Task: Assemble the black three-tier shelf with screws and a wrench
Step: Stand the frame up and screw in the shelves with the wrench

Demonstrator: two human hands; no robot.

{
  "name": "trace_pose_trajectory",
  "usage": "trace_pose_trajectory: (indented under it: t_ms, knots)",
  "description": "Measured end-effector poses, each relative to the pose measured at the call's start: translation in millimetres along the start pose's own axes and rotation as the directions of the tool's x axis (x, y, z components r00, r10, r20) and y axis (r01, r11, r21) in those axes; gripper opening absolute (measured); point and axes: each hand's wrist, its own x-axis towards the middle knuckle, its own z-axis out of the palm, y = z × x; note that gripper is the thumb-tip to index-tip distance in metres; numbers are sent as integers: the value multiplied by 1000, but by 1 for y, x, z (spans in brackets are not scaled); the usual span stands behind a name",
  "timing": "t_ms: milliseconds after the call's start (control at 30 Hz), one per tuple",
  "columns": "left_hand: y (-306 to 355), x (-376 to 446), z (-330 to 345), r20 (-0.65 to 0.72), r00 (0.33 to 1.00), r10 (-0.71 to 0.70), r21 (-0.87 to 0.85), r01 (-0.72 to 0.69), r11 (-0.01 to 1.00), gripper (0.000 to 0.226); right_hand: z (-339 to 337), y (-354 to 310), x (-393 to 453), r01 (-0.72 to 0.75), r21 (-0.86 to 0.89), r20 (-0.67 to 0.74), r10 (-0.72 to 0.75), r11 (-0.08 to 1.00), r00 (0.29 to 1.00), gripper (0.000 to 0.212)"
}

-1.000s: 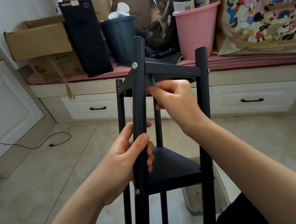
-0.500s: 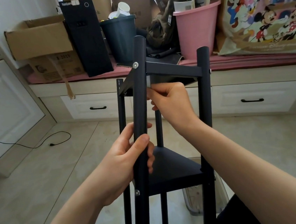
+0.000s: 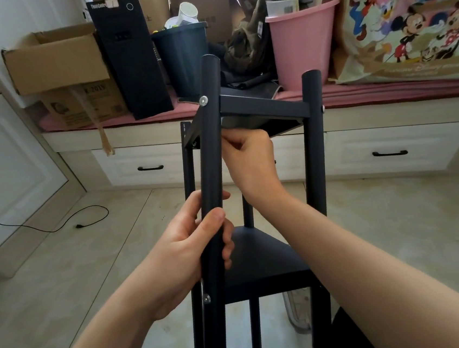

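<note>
The black three-tier shelf stands upright in front of me. Its top tier (image 3: pixel 260 105) and middle tier (image 3: pixel 260 267) sit between round posts. A silver screw head (image 3: pixel 203 100) shows on the near left post (image 3: pixel 211 147) at the top tier, and another screw (image 3: pixel 206 298) sits lower down. My left hand (image 3: pixel 191 251) grips the near left post at mid height. My right hand (image 3: pixel 249 160) is tucked just under the top tier behind that post, fingers curled and pinching the small wrench. The post and my fingers hide the wrench.
A bench with a pink cushion runs behind the shelf, carrying a cardboard box (image 3: pixel 54 59), a black computer tower (image 3: pixel 131 56), a dark bin (image 3: pixel 185 56) and a pink bucket (image 3: pixel 302 44). White drawers (image 3: pixel 390 152) lie below. A black cable (image 3: pixel 85 217) trails on the tiled floor at left.
My right hand has moved up and left, closer under the top tier. The grey wrench tip seen above my fingers earlier is now hidden. My left hand keeps its grip.
</note>
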Motion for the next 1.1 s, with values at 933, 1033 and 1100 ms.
trace_pose_trajectory:
  t_ms: [933,1033,1100]
  knots:
    - [0,1,-1,-8,1000,-5,-7,5,1000,21,-37,-11,-6,-19,-76,185,32,997,982,19]
    - [-1,1,-1,-10,1000,-6,-7,6,1000,22,-37,-14,-6,-14,-72,184,27,997,983,19]
    - [0,1,-1,-9,1000,-7,-4,7,1000,22,-37,-15,-6,-14,-56,183,24,998,983,18]
